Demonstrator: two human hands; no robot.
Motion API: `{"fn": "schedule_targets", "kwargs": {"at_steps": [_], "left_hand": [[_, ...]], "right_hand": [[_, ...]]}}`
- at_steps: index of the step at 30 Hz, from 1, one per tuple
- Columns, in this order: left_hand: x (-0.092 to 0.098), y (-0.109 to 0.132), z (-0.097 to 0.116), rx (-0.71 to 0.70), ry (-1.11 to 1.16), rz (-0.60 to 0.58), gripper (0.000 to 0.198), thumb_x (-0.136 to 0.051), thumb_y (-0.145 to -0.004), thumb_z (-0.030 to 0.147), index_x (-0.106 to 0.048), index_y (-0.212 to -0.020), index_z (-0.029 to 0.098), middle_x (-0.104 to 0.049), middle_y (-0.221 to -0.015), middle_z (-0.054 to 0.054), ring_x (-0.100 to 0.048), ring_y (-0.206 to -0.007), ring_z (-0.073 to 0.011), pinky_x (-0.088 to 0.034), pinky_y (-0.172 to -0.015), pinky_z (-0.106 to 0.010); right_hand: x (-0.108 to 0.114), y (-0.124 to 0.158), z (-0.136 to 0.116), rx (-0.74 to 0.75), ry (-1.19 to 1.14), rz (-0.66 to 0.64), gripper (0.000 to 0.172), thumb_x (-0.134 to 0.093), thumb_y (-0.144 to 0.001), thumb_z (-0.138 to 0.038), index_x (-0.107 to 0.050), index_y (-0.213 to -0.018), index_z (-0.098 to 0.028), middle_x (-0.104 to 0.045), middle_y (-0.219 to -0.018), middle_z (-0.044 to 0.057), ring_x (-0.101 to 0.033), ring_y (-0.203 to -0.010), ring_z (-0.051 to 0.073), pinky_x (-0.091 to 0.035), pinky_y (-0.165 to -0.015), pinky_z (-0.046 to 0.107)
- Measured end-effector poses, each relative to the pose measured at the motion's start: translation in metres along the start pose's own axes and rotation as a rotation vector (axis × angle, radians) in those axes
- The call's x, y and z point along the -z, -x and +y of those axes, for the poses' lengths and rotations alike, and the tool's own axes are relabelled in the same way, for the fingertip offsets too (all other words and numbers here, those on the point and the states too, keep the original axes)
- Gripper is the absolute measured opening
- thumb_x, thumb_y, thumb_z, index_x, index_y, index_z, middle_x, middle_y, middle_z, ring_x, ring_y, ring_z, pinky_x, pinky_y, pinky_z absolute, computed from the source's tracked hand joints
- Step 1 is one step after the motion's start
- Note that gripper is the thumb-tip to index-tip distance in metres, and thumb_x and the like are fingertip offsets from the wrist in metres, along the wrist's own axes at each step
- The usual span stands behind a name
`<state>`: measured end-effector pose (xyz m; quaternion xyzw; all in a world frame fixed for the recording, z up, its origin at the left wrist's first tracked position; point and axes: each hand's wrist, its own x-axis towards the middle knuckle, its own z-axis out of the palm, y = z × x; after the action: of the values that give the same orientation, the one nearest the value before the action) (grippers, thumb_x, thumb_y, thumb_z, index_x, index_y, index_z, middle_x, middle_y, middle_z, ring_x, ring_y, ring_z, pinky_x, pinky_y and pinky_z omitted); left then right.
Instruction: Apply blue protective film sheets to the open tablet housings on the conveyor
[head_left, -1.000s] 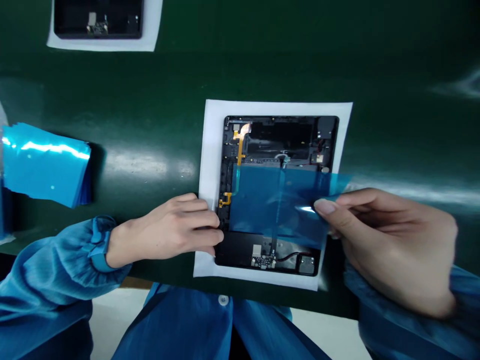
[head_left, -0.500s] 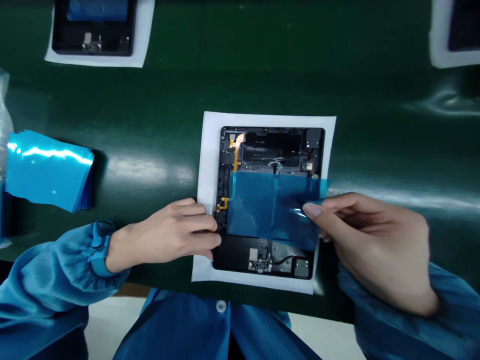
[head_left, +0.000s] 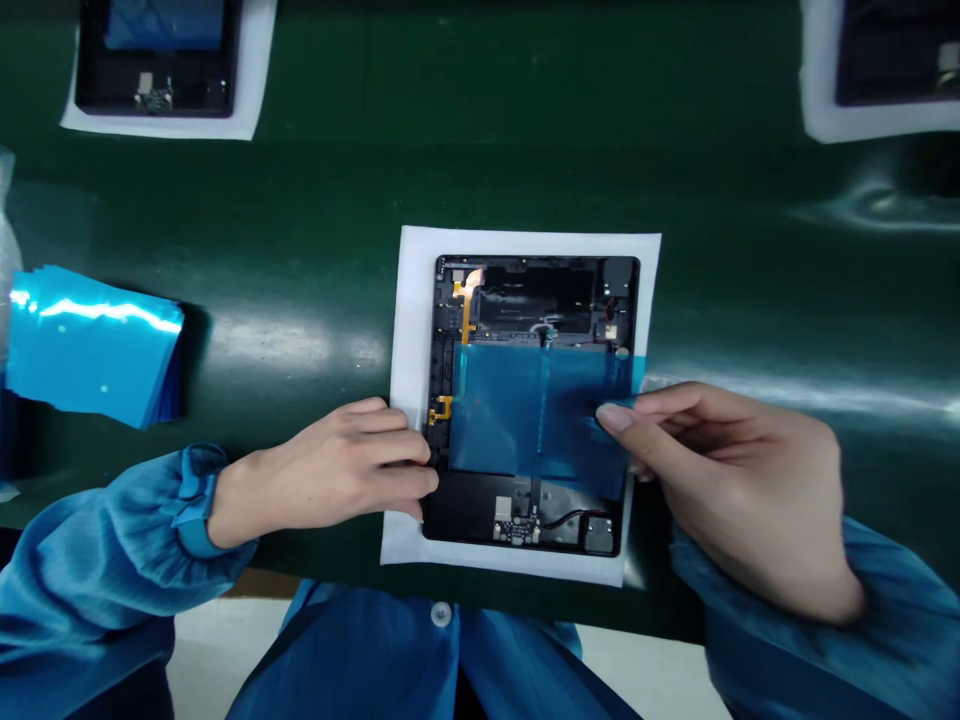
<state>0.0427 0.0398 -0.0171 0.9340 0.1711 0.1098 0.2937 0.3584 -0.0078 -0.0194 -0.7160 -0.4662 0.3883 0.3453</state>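
Observation:
An opened tablet point(head_left: 465, 505) lies on a white sheet point(head_left: 409, 300), its circuit parts, orange flex cables and a speaker exposed. Over its middle rests a translucent blue film point(head_left: 499, 410), whose right side overhangs the tablet's right edge. Pinched between thumb and fingers of my right hand point(head_left: 750, 480) is that film, near its right side. My left hand point(head_left: 345, 465) has its fingers curled against the tablet's lower left edge, gripping it; the fingertips are partly hidden.
A stack of shiny blue films point(head_left: 97, 345) lies at the left on the green table point(head_left: 480, 160). Another opened tablet point(head_left: 157, 75) sits on white paper at the upper left. A further dark tablet point(head_left: 885, 60) is cut off at the upper right.
The whole view has shifted slightly, with the far tablets now further left. Both hands keep their holds, and the film's right part appears a little lower and flatter.

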Motion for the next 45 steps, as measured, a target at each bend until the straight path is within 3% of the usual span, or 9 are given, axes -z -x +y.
{"fn": "schedule_targets", "kwargs": {"at_steps": [7, 13, 17, 22, 27, 37, 41, 45], "left_hand": [[-0.004, 0.001, -0.003, -0.030, -0.013, 0.058, 0.018, -0.065, -0.107, 0.035, -0.071, -0.101, 0.018, -0.072, -0.097, -0.002, -0.060, -0.086, -0.0164, -0.040, -0.075, -0.031], [-0.001, 0.002, -0.002, 0.000, 0.015, -0.005, 0.014, -0.065, -0.107, 0.029, -0.071, -0.105, 0.017, -0.074, -0.100, -0.004, -0.060, -0.088, -0.0174, -0.043, -0.078, -0.032], [0.004, 0.002, -0.003, 0.003, 0.087, 0.023, 0.030, -0.070, -0.103, 0.038, -0.068, -0.120, 0.013, -0.075, -0.108, -0.007, -0.066, -0.100, -0.0185, -0.051, -0.090, -0.032], [0.016, -0.015, -0.008, 0.030, -0.129, 0.125, 0.018, -0.061, -0.108, 0.025, -0.071, -0.119, 0.015, -0.074, -0.102, -0.005, -0.066, -0.089, -0.0176, -0.050, -0.080, -0.031], [0.018, -0.049, -0.015, -0.007, -0.384, -0.029, 0.029, -0.048, -0.109, 0.017, -0.077, -0.117, 0.021, -0.072, -0.106, -0.006, -0.063, -0.091, -0.0212, -0.044, -0.077, -0.036], [0.014, -0.093, -0.014, -0.022, -0.348, -0.258, 0.044, -0.050, -0.105, 0.010, -0.069, -0.140, 0.029, -0.071, -0.117, -0.008, -0.064, -0.107, -0.0251, -0.044, -0.085, -0.037], [0.011, -0.105, -0.003, 0.006, -0.364, -0.313, 0.052, -0.048, -0.106, 0.008, -0.064, -0.149, 0.032, -0.072, -0.125, -0.008, -0.066, -0.115, -0.0261, -0.045, -0.093, -0.038], [0.008, -0.107, -0.001, 0.008, -0.357, -0.292, 0.054, -0.046, -0.106, 0.006, -0.062, -0.150, 0.031, -0.071, -0.129, -0.008, -0.067, -0.117, -0.0261, -0.048, -0.098, -0.039]], "right_hand": [[-0.001, -0.001, 0.000, 0.005, 0.004, -0.008, 0.017, -0.091, -0.076, -0.036, -0.080, -0.078, -0.023, -0.070, -0.058, -0.002, -0.058, -0.044, 0.009, -0.050, -0.043, 0.018], [-0.002, -0.001, -0.003, 0.017, -0.028, -0.020, 0.017, -0.090, -0.075, -0.033, -0.078, -0.080, -0.022, -0.071, -0.061, -0.003, -0.059, -0.046, 0.009, -0.053, -0.046, 0.019], [-0.002, -0.003, -0.006, 0.032, -0.047, -0.049, 0.020, -0.090, -0.075, -0.032, -0.078, -0.087, -0.022, -0.072, -0.063, -0.003, -0.063, -0.050, 0.010, -0.058, -0.054, 0.021], [-0.002, -0.004, -0.005, 0.033, -0.108, -0.060, 0.026, -0.088, -0.077, -0.031, -0.076, -0.098, -0.020, -0.073, -0.067, -0.003, -0.062, -0.049, 0.010, -0.055, -0.049, 0.023], [-0.004, -0.003, -0.002, 0.033, -0.130, 0.003, 0.029, -0.083, -0.082, -0.031, -0.074, -0.107, -0.021, -0.071, -0.077, -0.003, -0.060, -0.047, 0.010, -0.048, -0.039, 0.024], [-0.004, -0.002, -0.003, 0.026, -0.148, 0.003, 0.019, -0.082, -0.087, -0.027, -0.073, -0.103, -0.021, -0.068, -0.076, -0.003, -0.058, -0.046, 0.009, -0.046, -0.038, 0.023], [-0.003, -0.002, -0.002, 0.030, -0.148, -0.007, 0.018, -0.082, -0.087, -0.027, -0.074, -0.102, -0.020, -0.067, -0.075, -0.002, -0.057, -0.046, 0.010, -0.046, -0.039, 0.024], [-0.003, -0.002, 0.000, 0.026, -0.131, -0.015, 0.018, -0.082, -0.088, -0.027, -0.075, -0.104, -0.021, -0.069, -0.077, -0.002, -0.058, -0.047, 0.010, -0.046, -0.040, 0.024]]}}
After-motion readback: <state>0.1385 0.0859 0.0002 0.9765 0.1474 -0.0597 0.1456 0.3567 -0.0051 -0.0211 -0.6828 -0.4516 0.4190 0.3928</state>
